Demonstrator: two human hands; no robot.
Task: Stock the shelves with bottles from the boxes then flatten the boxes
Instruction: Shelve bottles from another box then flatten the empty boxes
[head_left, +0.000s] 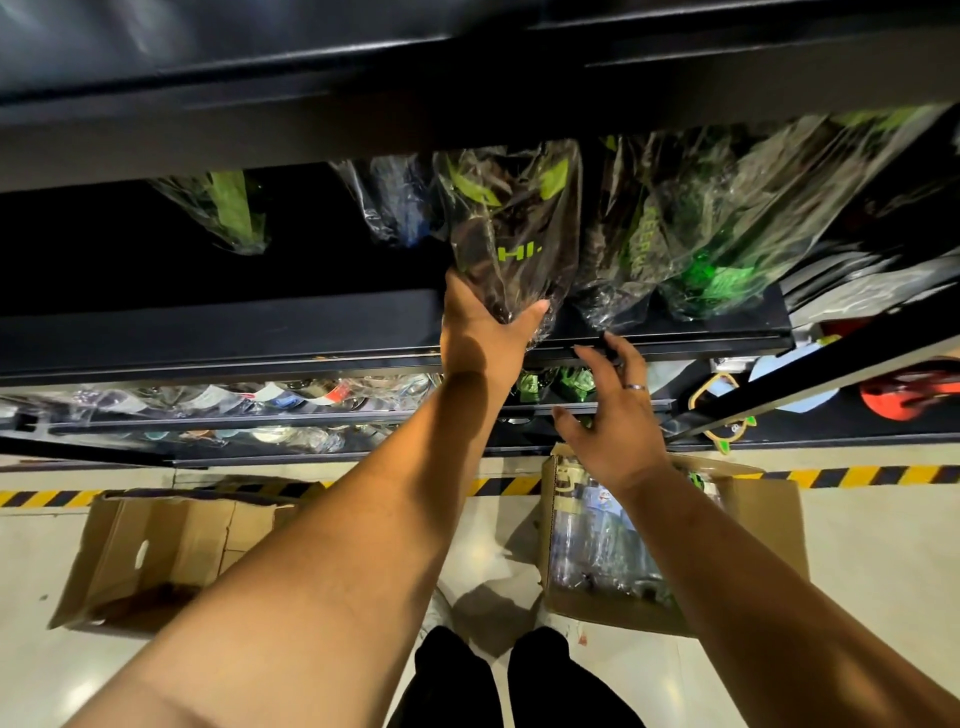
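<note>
The bottle (511, 228), wrapped in plastic, stands at the front of the shelf (208, 332) beside its wrapped neighbours (691, 234), probably being seated into the row. The left hand (483, 332) grips its base, thumb on 1 side and fingers curled round the other. The right hand (613, 421) hovers by the shelf edge, fingers spread and loose, holding nothing, likely ready to steady it. On the floor, 1 box (769, 525) holds more bottles; the other box (171, 540) looks empty.

Green letters "HI" stand on the plastic-wrapped bottle (511, 234) at the front edge of the shelf (260, 322). Green lettering on the neighbouring bottle (636, 249) is too crumpled to read.
</note>
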